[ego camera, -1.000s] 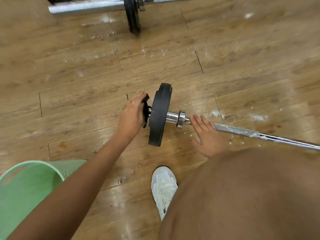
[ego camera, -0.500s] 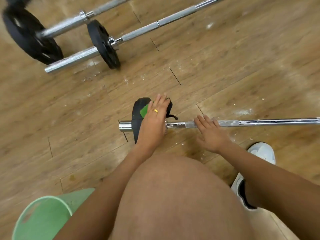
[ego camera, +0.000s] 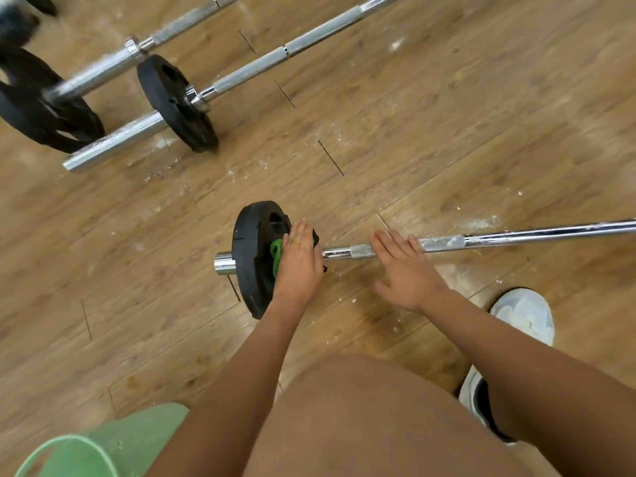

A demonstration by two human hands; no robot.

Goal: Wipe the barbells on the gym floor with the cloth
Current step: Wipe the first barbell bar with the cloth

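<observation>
A chrome barbell (ego camera: 516, 235) lies across the wooden floor, with white dust on its shaft and one black plate (ego camera: 249, 256) near its left end. My left hand (ego camera: 297, 266) holds a green and black cloth (ego camera: 275, 251) bunched against the plate's inner face, where the bar meets it. The thumb is hidden. My right hand (ego camera: 402, 270) rests on the bar just right of the plate, fingers straight and spread over the shaft.
Two more barbells (ego camera: 309, 39) lie at the upper left with black plates (ego camera: 175, 101). A green plastic bucket (ego camera: 103, 445) stands at the bottom left. My knee (ego camera: 378, 418) fills the lower middle and a white shoe (ego camera: 523, 315) is at the right. White dust flecks the floor.
My left hand went from the plate's outer side, over the top, to its inner face with the cloth. The view swung, bringing the other barbells into sight. My right hand stayed on the bar.
</observation>
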